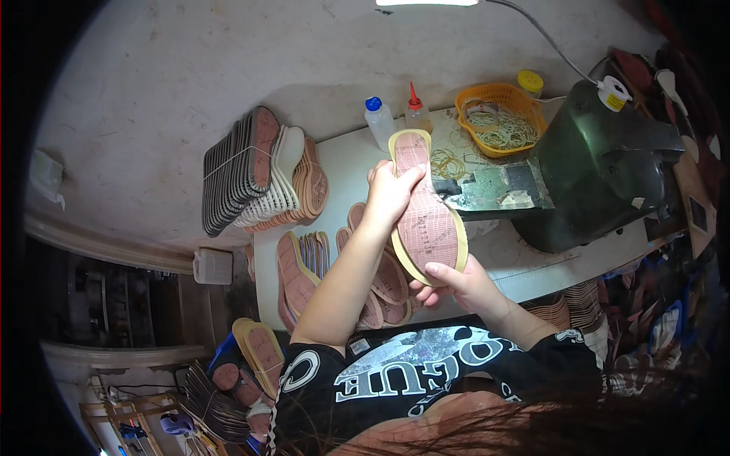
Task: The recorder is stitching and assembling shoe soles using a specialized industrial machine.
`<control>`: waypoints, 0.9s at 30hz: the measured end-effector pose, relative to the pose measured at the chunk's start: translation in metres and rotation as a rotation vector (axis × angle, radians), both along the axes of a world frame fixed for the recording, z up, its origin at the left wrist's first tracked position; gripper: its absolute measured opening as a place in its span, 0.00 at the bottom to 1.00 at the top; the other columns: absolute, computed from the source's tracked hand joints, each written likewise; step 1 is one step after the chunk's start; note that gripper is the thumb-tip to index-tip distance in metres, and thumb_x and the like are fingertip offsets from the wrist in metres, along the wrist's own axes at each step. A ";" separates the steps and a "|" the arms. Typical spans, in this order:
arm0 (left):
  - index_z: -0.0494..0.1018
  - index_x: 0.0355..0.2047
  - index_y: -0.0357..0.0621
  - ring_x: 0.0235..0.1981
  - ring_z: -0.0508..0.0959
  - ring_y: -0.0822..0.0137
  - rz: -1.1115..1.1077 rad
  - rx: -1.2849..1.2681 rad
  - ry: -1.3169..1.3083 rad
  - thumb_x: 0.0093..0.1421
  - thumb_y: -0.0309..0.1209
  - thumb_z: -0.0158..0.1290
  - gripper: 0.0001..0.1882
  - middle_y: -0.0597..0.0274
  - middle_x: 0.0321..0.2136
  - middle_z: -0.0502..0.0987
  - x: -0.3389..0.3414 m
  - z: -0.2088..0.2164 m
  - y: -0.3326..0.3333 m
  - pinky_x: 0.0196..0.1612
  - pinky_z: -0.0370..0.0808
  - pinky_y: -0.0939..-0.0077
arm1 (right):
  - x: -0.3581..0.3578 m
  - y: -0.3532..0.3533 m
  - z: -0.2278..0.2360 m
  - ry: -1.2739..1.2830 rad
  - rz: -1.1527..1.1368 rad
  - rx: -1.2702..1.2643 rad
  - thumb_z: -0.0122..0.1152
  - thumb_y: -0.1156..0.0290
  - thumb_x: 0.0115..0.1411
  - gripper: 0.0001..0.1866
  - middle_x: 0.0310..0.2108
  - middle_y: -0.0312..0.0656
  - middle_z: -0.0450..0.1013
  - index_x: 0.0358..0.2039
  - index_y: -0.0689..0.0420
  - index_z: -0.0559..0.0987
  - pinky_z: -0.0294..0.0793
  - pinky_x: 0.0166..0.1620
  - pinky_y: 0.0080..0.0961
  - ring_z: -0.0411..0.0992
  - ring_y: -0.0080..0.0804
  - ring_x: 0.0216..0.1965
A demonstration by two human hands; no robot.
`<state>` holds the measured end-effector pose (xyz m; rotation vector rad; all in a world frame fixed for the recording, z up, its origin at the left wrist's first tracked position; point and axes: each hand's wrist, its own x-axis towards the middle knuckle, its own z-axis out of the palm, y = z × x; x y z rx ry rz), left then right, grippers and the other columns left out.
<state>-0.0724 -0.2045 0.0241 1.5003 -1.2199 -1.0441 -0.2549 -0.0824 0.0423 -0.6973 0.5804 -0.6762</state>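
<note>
I hold a shoe insole [426, 220] with a reddish-brown patterned face and a pale yellow rim, tilted up above the white worktable [350, 163]. My left hand [389, 194] grips its upper left edge, fingers laid across the face. My right hand [456, 283] holds the lower heel end from below, thumb on the rim. Under the hands lie several loose insoles [384, 289] of the same kind on the table.
A bundled stack of insoles [258, 171] stands at the table's far left. Two squeeze bottles [395, 118] and an orange basket of rubber bands [500, 118] sit at the back. A dark green machine [608, 167] fills the right. More insoles [258, 353] lie lower left.
</note>
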 end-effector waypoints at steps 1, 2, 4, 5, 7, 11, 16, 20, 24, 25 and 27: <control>0.78 0.35 0.35 0.49 0.65 0.50 -0.024 0.039 0.135 0.50 0.43 0.59 0.22 0.44 0.42 0.72 0.002 -0.002 -0.001 0.55 0.62 0.62 | 0.001 -0.001 -0.002 -0.001 -0.010 -0.011 0.55 0.67 0.62 0.16 0.33 0.47 0.77 0.44 0.67 0.73 0.76 0.29 0.20 0.76 0.26 0.27; 0.78 0.35 0.35 0.49 0.65 0.50 -0.022 0.047 0.135 0.50 0.43 0.59 0.22 0.44 0.42 0.72 0.005 -0.006 -0.002 0.55 0.62 0.62 | 0.003 -0.001 -0.003 -0.001 -0.020 -0.021 0.54 0.67 0.63 0.15 0.32 0.47 0.77 0.43 0.67 0.74 0.76 0.29 0.19 0.76 0.25 0.27; 0.78 0.35 0.32 0.53 0.64 0.49 -0.003 -0.023 -0.051 0.51 0.43 0.58 0.23 0.42 0.43 0.72 0.012 -0.009 -0.007 0.56 0.61 0.60 | 0.013 0.000 0.000 0.025 -0.060 -0.001 0.54 0.66 0.63 0.15 0.29 0.46 0.77 0.42 0.66 0.75 0.76 0.28 0.18 0.75 0.24 0.24; 0.76 0.39 0.32 0.58 0.59 0.46 -0.032 0.005 -0.070 0.50 0.46 0.59 0.27 0.39 0.49 0.68 0.017 -0.010 -0.010 0.59 0.57 0.59 | 0.018 -0.001 -0.001 0.000 -0.094 0.013 0.53 0.68 0.63 0.14 0.29 0.47 0.77 0.43 0.66 0.74 0.76 0.28 0.19 0.75 0.25 0.23; 0.74 0.41 0.30 0.58 0.61 0.49 0.120 -0.104 -0.388 0.52 0.46 0.59 0.28 0.40 0.51 0.67 0.007 0.003 -0.009 0.59 0.60 0.61 | 0.024 -0.004 -0.003 -0.021 -0.141 0.046 0.52 0.70 0.63 0.13 0.27 0.47 0.77 0.43 0.65 0.73 0.76 0.27 0.19 0.74 0.25 0.21; 0.73 0.45 0.35 0.65 0.46 0.45 -0.054 -0.375 -0.701 0.49 0.52 0.60 0.33 0.42 0.60 0.56 0.007 0.041 -0.014 0.65 0.46 0.55 | 0.031 -0.016 0.003 -0.064 -0.206 0.079 0.52 0.70 0.63 0.13 0.27 0.45 0.76 0.44 0.65 0.73 0.75 0.27 0.18 0.74 0.24 0.21; 0.76 0.40 0.48 0.61 0.54 0.50 -0.925 -0.302 -0.774 0.42 0.51 0.65 0.28 0.55 0.55 0.64 0.050 0.070 -0.038 0.63 0.47 0.53 | 0.040 -0.031 0.002 -0.098 -0.197 0.086 0.50 0.70 0.64 0.14 0.27 0.44 0.76 0.47 0.64 0.71 0.75 0.26 0.16 0.74 0.23 0.21; 0.75 0.33 0.44 0.40 0.70 0.64 -1.122 -0.035 -0.567 0.44 0.48 0.66 0.24 0.60 0.35 0.74 0.045 0.070 -0.060 0.45 0.67 0.69 | 0.042 -0.033 0.005 -0.101 -0.236 0.131 0.50 0.67 0.65 0.15 0.31 0.47 0.77 0.47 0.65 0.71 0.77 0.27 0.18 0.76 0.26 0.23; 0.73 0.30 0.42 0.22 0.71 0.74 -1.172 0.063 -0.548 0.48 0.48 0.64 0.22 0.66 0.18 0.72 0.048 0.074 -0.068 0.26 0.68 0.77 | 0.044 -0.034 0.007 -0.096 -0.285 0.142 0.49 0.63 0.66 0.19 0.36 0.52 0.76 0.49 0.66 0.70 0.80 0.28 0.20 0.77 0.30 0.26; 0.73 0.30 0.42 0.22 0.71 0.74 -1.179 0.063 -0.540 0.48 0.48 0.64 0.22 0.66 0.18 0.72 0.048 0.076 -0.069 0.26 0.68 0.77 | 0.044 -0.035 0.007 -0.091 -0.291 0.146 0.49 0.63 0.66 0.19 0.36 0.52 0.76 0.49 0.66 0.70 0.80 0.28 0.20 0.77 0.30 0.26; 0.72 0.31 0.42 0.25 0.71 0.74 -1.146 0.162 -0.600 0.49 0.48 0.63 0.22 0.65 0.21 0.73 0.050 0.079 -0.069 0.28 0.68 0.76 | 0.044 -0.036 0.005 -0.079 -0.249 0.117 0.47 0.63 0.67 0.21 0.41 0.54 0.74 0.52 0.67 0.68 0.81 0.32 0.23 0.78 0.35 0.32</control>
